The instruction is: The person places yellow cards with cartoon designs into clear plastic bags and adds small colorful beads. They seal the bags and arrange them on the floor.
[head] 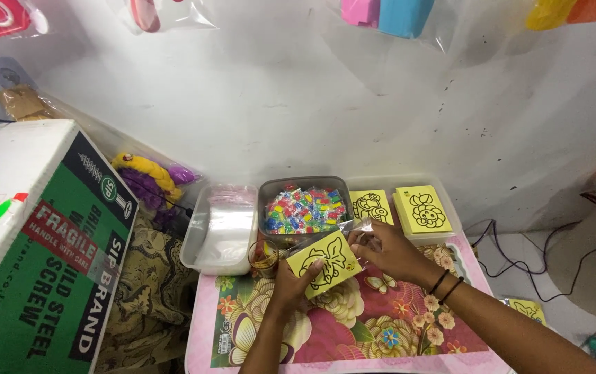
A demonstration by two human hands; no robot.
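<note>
Over the pink floral table (408,346), left hand (285,287) grips a square yellow card with black line drawing (325,263); right hand (391,253) pinches the clear plastic sleeve (353,230) at its top edge (card seems partly in). Stacked yellow cards (422,208) remain unbagged behind.

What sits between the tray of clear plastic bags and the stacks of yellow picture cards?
In the head view, a grey tub of small colourful packets lies between them.
</note>
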